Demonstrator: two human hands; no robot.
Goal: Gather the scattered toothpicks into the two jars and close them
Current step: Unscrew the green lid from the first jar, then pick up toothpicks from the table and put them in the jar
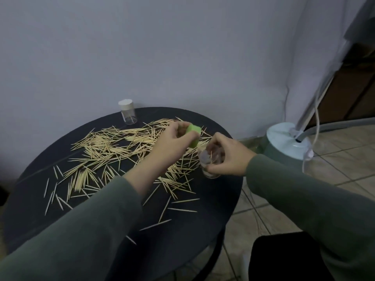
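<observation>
Left hand (172,138) grips a green lid (193,134) while the right hand (225,155) pinches an open clear jar (211,161) above a round black table (182,230) strewn with toothpicks (113,149). Against the pale wall (162,47), a white-capped jar (127,112) stands at the table's far edge; a fan base (288,140) sits on tiled floor (345,169).

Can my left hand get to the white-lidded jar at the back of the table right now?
Probably not yet: the left hand grips the green lid. The clear white-lidded jar stands unobstructed beyond the scattered wooden toothpicks.
</observation>
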